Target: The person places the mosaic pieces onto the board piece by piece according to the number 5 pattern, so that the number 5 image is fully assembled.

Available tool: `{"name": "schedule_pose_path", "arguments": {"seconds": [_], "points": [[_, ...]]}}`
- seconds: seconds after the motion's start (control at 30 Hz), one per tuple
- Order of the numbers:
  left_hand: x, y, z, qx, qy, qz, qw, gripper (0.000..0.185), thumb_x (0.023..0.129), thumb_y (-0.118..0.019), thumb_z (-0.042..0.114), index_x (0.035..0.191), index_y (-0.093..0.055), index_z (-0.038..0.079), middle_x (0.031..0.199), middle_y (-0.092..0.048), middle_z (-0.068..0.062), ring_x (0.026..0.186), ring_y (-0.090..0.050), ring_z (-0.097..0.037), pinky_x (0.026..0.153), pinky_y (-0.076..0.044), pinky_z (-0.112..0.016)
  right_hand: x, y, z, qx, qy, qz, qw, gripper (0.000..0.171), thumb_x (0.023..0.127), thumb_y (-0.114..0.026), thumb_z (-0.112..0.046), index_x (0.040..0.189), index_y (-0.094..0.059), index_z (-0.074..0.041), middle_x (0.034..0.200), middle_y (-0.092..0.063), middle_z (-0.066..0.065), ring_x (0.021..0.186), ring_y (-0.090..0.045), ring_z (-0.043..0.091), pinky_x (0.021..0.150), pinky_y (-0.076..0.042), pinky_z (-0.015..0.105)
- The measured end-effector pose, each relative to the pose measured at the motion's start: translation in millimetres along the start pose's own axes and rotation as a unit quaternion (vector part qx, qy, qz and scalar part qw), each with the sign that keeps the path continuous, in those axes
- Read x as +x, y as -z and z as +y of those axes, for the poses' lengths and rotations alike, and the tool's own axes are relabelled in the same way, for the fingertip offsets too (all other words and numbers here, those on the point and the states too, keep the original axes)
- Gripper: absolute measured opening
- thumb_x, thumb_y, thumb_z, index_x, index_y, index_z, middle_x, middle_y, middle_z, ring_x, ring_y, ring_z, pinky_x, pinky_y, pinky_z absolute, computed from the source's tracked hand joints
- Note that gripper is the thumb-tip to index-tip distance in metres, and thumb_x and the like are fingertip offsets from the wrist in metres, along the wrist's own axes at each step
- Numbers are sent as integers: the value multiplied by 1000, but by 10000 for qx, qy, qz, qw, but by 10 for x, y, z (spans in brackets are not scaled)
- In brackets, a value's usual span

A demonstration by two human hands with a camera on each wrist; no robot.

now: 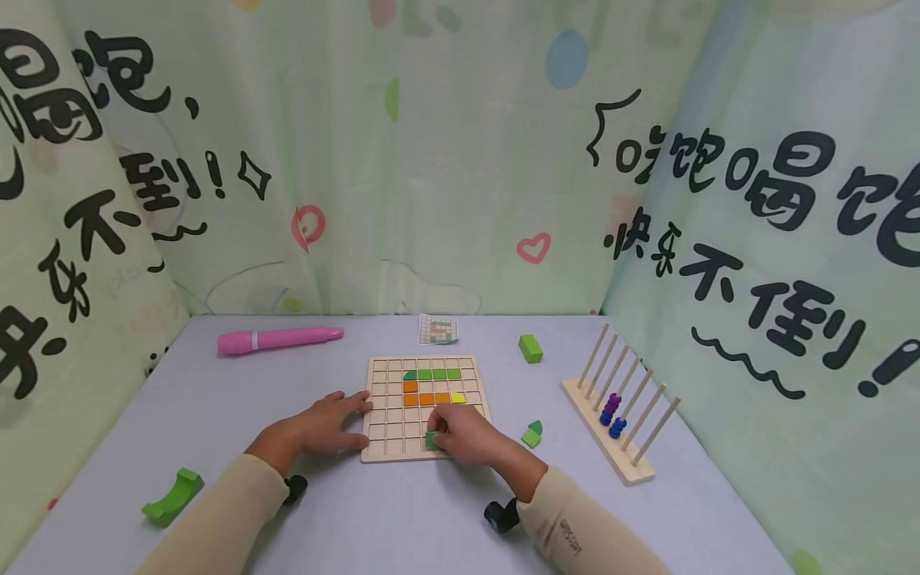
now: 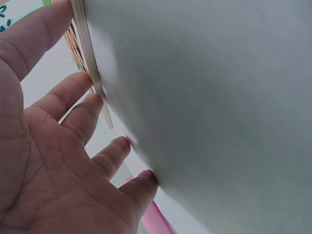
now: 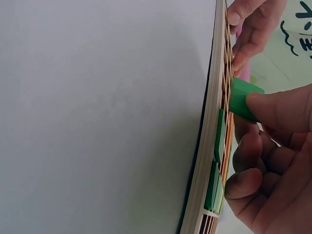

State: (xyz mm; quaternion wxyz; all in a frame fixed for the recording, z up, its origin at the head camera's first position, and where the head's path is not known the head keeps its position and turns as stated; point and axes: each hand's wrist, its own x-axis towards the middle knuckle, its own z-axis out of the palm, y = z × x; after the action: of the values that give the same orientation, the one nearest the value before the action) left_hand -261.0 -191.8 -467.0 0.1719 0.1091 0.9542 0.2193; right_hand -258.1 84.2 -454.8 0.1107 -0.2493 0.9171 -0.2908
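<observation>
A wooden grid board (image 1: 384,427) lies on the table, its cells partly filled with a green row (image 1: 438,374), orange blocks (image 1: 426,398) and a yellow block (image 1: 458,397). My left hand (image 1: 327,427) touches the board's left edge with spread fingers; in the left wrist view its fingertips (image 2: 83,79) meet the wooden rim. Over the near part of the grid, my right hand (image 1: 467,435) pinches a green block (image 3: 241,100) between thumb and finger. The right wrist view shows other green blocks (image 3: 212,187) sitting in the board beside it. Whether the pinched block is fully seated cannot be told.
To the right stand a peg counting rack (image 1: 607,447) with purple and blue beads, small green pieces (image 1: 532,437) and a green block (image 1: 530,348). A pattern card (image 1: 438,329) and pink pen-shaped object (image 1: 280,340) lie behind; a green arch block (image 1: 172,497) lies front left.
</observation>
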Motion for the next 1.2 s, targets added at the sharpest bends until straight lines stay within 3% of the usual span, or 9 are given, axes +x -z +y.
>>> {"name": "schedule_pose_path", "arguments": {"seconds": [0.5,0.9,1.03,1.2], "points": [[5,-15,-20,-10,-24,8,10000,80,90,-77,47,158,-45,20,164,-35,-21,152,-26,-48,115,-32,-72,60,-96,-16,-406,-183,14,9990,11,94,-70,-3,93,-66,-13,78,-57,-4,72,-51,11,65,-42,25],[-22,3,3,-33,-63,6,10000,79,90,-77,45,158,-45,20,164,-35,-20,152,-28,-48,115,-33,-71,90,-116,-74,-1072,-393,-4,9935,5,93,-73,-8,97,-75,-11,83,-59,-6,77,-53,12,69,-46,26],[-25,8,3,-21,-47,32,10000,79,90,-77,45,158,-45,19,164,-35,-21,151,-28,-48,115,-33,-71,65,-91,-92,-1010,-348,84,9942,8,94,-72,-8,101,-76,-10,88,-64,-4,80,-54,13,72,-48,27],[-18,-2,-14,-10,-55,41,10000,79,90,-77,47,157,-45,20,164,-36,-21,152,-27,-48,115,-33,-71,1,-8,38,-526,-162,315,9980,13,96,-68,-9,108,-75,-8,94,-66,-2,85,-55,15,76,-49,30]]}}
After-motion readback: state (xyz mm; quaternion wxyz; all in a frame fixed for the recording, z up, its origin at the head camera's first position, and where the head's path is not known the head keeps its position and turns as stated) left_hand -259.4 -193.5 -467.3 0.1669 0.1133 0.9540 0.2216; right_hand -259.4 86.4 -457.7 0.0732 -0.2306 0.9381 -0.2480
